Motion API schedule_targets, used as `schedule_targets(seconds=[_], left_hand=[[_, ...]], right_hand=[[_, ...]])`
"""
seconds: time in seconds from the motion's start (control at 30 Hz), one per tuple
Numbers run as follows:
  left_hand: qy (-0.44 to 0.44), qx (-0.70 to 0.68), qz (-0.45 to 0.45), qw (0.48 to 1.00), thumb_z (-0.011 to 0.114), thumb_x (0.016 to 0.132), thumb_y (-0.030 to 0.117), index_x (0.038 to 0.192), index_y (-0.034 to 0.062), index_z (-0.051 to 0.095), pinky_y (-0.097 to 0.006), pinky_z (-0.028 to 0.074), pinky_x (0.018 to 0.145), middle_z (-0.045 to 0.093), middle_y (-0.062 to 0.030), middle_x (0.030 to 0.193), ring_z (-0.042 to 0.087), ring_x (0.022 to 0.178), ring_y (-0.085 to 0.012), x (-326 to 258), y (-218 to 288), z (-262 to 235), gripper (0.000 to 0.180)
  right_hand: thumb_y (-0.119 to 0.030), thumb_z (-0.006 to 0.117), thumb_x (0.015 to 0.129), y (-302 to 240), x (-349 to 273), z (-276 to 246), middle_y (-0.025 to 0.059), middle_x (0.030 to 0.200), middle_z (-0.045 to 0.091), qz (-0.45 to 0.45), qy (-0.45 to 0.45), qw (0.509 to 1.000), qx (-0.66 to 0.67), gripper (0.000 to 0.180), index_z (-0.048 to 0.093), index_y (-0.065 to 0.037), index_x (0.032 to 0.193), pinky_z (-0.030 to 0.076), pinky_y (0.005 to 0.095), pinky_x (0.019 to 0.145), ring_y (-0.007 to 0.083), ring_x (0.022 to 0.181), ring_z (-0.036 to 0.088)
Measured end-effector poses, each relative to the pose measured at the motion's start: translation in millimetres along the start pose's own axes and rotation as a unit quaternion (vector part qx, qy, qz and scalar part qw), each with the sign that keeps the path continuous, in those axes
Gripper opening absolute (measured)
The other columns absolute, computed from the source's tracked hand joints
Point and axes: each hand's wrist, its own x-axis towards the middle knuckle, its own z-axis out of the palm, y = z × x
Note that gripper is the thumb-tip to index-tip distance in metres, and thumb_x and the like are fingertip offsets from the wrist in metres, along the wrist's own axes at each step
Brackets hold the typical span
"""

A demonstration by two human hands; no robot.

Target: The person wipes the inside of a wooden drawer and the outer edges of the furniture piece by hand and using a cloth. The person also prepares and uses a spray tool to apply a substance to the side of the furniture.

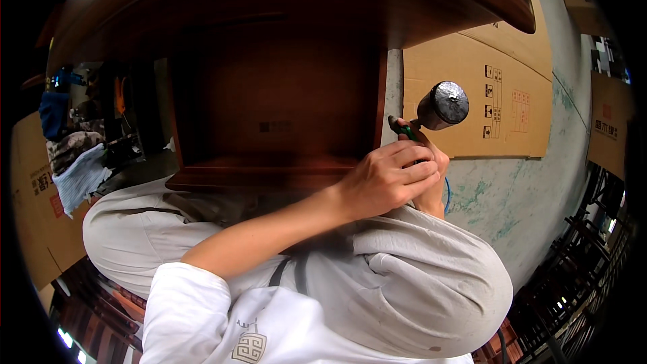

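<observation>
Left hand (pixel 384 182) wraps closed over the right hand (pixel 431 185) on a green-gripped power tool (pixel 441 106), its round metal head angled up-right, just beside the dark wooden cabinet's (pixel 276 114) right edge, above flattened cardboard (pixel 472 74).

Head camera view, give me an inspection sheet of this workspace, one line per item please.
Surface: grey concrete floor, green-stained, with flat cardboard sheets.
Job's things: dark wooden furniture piece; metal-headed hammer, green at the handle.
Clutter: pale cloth at left.
Grippers: left hand and right hand both closed around the hammer handle, beside the furniture's right edge.
Cables: thin blue cord by the hands.
Surroundings: more cardboard at right, stacked dark wood frames lower right.
</observation>
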Motion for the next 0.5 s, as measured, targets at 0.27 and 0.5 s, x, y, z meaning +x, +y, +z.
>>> schedule_targets(seconds=[0.27,0.5], left_hand=[[0.008,0.002,-0.005,1.0,0.076,0.078,0.004,0.103,0.0026,0.076,-0.04,0.061,0.087,0.07,-0.0046,0.11,0.069,0.108,-0.025,0.9,1.8,-0.1,0.025],[0.003,0.0,0.004,1.0,0.076,0.078,0.004,0.102,0.0024,0.076,-0.039,0.061,0.086,0.07,-0.0048,0.109,0.068,0.108,-0.0248,0.2,6.1,0.7,0.025]], right_hand=[[-0.001,0.07,0.091,-3.5,2.0,-1.2,0.0107,0.105,0.079,-0.018,0.002,1.0,-0.02,0.032,0.075,-0.004,0.123,0.058,0.0319,0.073,0.0201,0.081,0.074],[-0.006,0.067,0.091,-0.9,-6.2,-6.4,0.0111,0.099,0.078,-0.005,-0.02,0.999,-0.028,0.035,0.075,-0.005,0.125,0.058,0.0322,0.071,0.0231,0.079,0.075]])
